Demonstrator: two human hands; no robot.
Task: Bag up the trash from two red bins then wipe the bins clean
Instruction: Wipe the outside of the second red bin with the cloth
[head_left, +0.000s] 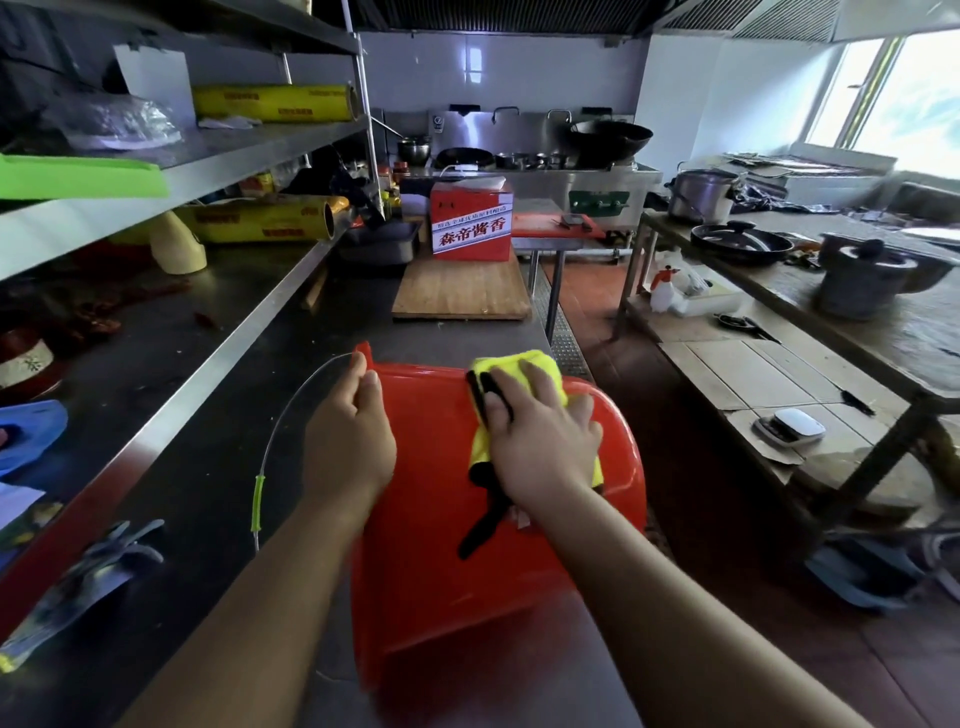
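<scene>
Head view: left hand (348, 441) pinches the red bin (431, 545) at its rim, likely light, slick plastic; right hand (540, 441), fingers (537, 384) flat, presses yellow cloth (543, 362).

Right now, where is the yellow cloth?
In the head view, just right of centre, the yellow cloth lies on the tipped red bin, pressed under the right hand.

Steel bench (208, 467): wooden board (460, 291) at the far end, red box (470, 221) at the board's far edge. Gloves (88, 577) at near left. Left shelves: yellow film roll (272, 102) on the upper level with a green board (78, 176), another roll (260, 221) below. Wok (610, 137) on the stove at the back. Right bench (883, 306): pot (704, 195), black lid (740, 244). Scale (789, 427) on its lower shelf.
</scene>
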